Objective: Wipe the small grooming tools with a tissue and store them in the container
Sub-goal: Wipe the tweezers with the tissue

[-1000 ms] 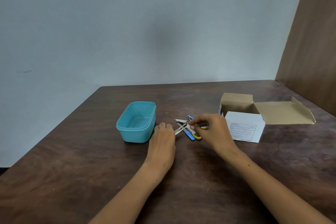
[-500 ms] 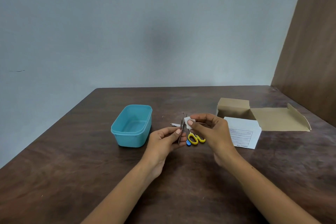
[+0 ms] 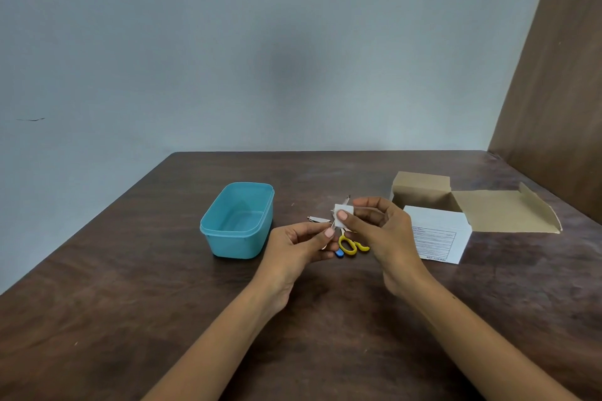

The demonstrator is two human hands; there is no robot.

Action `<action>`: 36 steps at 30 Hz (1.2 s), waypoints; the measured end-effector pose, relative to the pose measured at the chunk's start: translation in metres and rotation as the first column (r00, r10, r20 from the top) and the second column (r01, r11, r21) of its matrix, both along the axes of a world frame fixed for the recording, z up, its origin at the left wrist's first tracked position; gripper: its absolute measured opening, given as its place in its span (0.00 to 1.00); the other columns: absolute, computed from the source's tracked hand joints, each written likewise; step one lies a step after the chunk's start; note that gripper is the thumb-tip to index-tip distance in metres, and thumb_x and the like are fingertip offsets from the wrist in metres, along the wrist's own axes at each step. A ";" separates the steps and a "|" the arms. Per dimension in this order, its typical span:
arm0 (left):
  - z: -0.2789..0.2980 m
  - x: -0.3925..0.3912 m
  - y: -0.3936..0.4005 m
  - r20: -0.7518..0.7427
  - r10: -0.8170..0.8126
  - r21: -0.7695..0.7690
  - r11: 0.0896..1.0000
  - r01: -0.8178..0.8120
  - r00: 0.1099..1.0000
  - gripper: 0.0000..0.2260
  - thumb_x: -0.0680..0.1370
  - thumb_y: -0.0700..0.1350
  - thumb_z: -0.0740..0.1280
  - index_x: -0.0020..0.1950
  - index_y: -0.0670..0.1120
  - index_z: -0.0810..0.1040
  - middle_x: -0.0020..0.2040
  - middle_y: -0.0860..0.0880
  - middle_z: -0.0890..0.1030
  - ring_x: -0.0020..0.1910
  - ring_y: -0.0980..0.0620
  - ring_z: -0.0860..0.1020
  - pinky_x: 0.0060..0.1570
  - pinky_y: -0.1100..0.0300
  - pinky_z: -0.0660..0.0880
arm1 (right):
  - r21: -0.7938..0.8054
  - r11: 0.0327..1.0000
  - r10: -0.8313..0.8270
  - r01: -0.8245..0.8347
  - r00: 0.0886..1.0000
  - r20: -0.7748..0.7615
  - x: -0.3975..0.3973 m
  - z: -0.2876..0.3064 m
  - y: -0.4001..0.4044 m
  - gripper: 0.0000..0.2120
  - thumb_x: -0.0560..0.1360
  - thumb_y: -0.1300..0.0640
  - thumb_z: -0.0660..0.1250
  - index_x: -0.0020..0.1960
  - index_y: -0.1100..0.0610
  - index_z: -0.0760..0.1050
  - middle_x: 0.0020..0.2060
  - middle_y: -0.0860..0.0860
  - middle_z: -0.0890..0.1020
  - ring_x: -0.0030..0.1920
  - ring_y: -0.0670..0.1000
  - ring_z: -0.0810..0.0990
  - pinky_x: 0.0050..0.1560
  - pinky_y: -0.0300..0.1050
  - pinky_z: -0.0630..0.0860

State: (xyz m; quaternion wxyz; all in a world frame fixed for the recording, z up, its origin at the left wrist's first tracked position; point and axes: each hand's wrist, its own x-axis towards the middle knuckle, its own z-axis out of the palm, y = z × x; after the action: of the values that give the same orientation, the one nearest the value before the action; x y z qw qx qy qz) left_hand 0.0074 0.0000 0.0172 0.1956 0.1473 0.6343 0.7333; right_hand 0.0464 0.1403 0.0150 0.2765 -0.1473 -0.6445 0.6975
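My left hand [image 3: 301, 246] pinches the lower end of slim metal tweezers [image 3: 348, 198], held up above the table. My right hand [image 3: 379, 226] presses a small folded white tissue [image 3: 342, 213] around the tweezers' upper part; only the tip shows above the tissue. Below my hands on the table lie small scissors with yellow handles [image 3: 350, 245], a blue-ended tool [image 3: 339, 253] and a metal nail clipper [image 3: 317, 220]. The turquoise container [image 3: 239, 221] stands open to the left, with nothing in it.
An open cardboard box [image 3: 436, 234] with a white labelled front and its flap [image 3: 501, 212] spread to the right stands by my right hand. A brown panel [image 3: 553, 91] rises at the table's right edge. A pale wall is behind.
My left hand has lifted the tweezers off the table. My right hand has brought the tissue onto them and slid it up towards the tip.
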 end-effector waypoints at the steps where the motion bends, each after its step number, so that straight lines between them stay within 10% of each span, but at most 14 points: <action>1: 0.000 0.000 -0.001 0.006 0.001 0.002 1.000 -0.001 1.000 0.05 0.73 0.37 0.69 0.46 0.43 0.84 0.40 0.45 0.85 0.39 0.54 0.83 0.41 0.63 0.80 | -0.004 1.000 -0.012 0.012 1.000 -0.009 0.000 0.000 0.000 0.13 0.66 0.61 0.76 0.48 0.57 0.78 0.44 0.55 0.84 0.46 0.50 0.84 0.40 0.39 0.81; 13: 0.001 0.000 -0.002 -0.219 0.158 -0.044 0.984 -0.171 0.963 0.04 0.71 0.37 0.72 0.44 0.42 0.83 0.38 0.43 0.85 0.37 0.49 0.85 0.35 0.63 0.80 | 0.548 0.836 0.096 -0.035 0.992 -0.083 0.003 0.011 0.006 0.05 0.67 0.62 0.75 0.41 0.55 0.82 0.40 0.46 0.84 0.41 0.43 0.83 0.44 0.38 0.80; 27: 0.000 -0.001 -0.004 -0.651 0.107 -0.139 0.957 -0.257 0.751 0.12 0.73 0.40 0.71 0.51 0.45 0.70 0.38 0.51 0.84 0.38 0.60 0.83 0.36 0.66 0.79 | 0.962 0.272 -0.009 0.015 1.000 -0.013 0.002 0.006 0.008 0.08 0.68 0.56 0.75 0.47 0.51 0.84 0.46 0.50 0.79 0.45 0.49 0.75 0.35 0.30 0.60; 30: 0.003 -0.002 -0.005 -0.621 0.126 -0.100 0.966 -0.238 0.774 0.12 0.72 0.40 0.72 0.50 0.43 0.71 0.37 0.48 0.84 0.37 0.58 0.83 0.36 0.65 0.80 | 0.947 0.319 0.003 -0.045 0.999 0.046 0.001 0.008 0.010 0.05 0.70 0.54 0.73 0.45 0.51 0.82 0.44 0.46 0.79 0.47 0.47 0.74 0.36 0.31 0.63; 36: 0.002 -0.006 -0.004 -0.488 0.167 -0.034 0.977 -0.210 0.857 0.18 0.62 0.45 0.78 0.46 0.42 0.77 0.39 0.47 0.84 0.38 0.55 0.83 0.39 0.63 0.80 | 0.596 0.783 0.127 -0.177 0.984 0.126 0.000 0.009 0.006 0.03 0.71 0.58 0.72 0.44 0.56 0.81 0.37 0.45 0.83 0.39 0.40 0.81 0.40 0.33 0.76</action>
State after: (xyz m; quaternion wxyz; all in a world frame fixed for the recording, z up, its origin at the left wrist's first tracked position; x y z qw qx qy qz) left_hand 0.0013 -0.0037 0.0189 -0.0352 0.2540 0.7053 0.6609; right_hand 0.0466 0.1465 0.0243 0.2262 -0.0262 -0.8534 0.4690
